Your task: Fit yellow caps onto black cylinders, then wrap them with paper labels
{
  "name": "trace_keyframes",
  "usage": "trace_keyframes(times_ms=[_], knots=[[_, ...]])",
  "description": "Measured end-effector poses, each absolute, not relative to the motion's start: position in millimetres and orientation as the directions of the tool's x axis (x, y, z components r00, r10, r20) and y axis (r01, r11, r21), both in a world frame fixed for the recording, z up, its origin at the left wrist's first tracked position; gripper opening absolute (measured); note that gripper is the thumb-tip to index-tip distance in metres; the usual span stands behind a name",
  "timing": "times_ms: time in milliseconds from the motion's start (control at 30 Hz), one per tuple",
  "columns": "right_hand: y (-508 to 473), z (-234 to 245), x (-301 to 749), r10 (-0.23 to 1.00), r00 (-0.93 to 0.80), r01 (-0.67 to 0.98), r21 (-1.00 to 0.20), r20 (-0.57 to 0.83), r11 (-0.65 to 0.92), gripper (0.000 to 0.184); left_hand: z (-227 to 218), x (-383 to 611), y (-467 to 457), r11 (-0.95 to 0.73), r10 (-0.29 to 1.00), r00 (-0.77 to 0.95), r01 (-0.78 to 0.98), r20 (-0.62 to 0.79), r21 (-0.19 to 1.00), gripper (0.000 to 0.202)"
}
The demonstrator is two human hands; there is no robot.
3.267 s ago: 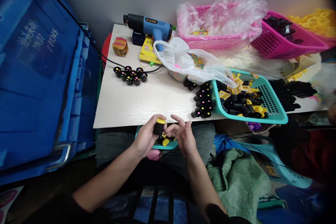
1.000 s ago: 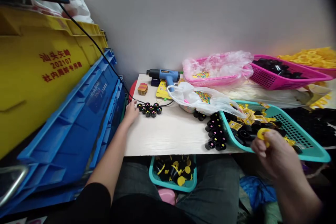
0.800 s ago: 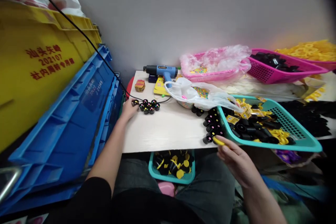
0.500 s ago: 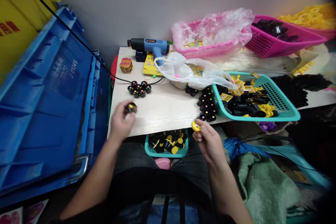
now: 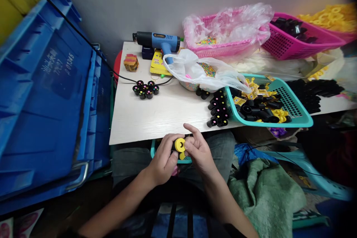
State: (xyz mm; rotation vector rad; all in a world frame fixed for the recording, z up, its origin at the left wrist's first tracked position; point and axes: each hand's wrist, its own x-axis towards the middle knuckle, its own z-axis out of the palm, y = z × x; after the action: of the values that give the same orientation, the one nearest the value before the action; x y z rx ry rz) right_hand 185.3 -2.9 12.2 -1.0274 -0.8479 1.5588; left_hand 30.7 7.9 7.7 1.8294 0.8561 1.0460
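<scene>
My left hand [image 5: 164, 157] and my right hand [image 5: 198, 149] meet just below the near edge of the white table [image 5: 145, 119], over my lap. Between their fingertips sits a yellow ring cap [image 5: 180, 144], pressed onto a black cup that my left fingers wrap and mostly hide. A small teal basket [image 5: 153, 150] of black and yellow parts lies under both hands, largely covered. On the table, a cluster of black cups with coloured beads [image 5: 145, 89] stands at the left. More filled black cups [image 5: 217, 111] line up beside the teal tray [image 5: 295, 121].
Blue crates [image 5: 47, 93] lean at the left. A blue heat gun [image 5: 158, 41], a clear bag of beads [image 5: 200, 70], pink baskets [image 5: 223, 46] and a yellow pile [image 5: 331, 16] fill the table's back. A green cloth [image 5: 264, 197] lies at lower right.
My left hand took a black cup from the left cluster and came back to my lap. My right hand brought a yellow cap from the teal tray, and both now meet.
</scene>
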Motion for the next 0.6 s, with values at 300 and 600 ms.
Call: trace_keyframes(times_ms=[300,600], knots=[[-0.6,1.3,181.5,0.973,-0.154,-0.423,-0.879,-0.170,-0.220,0.050,4.8,40.0,7.9,-0.495,0.848,0.339,0.232,0.407,0.838,0.035],[2.0,1.2,173.5,0.917,-0.365,-0.544,-0.761,-0.164,-0.353,0.052,5.2,42.8,16.1,-0.735,0.677,0.369,0.382,0.637,0.560,0.053]])
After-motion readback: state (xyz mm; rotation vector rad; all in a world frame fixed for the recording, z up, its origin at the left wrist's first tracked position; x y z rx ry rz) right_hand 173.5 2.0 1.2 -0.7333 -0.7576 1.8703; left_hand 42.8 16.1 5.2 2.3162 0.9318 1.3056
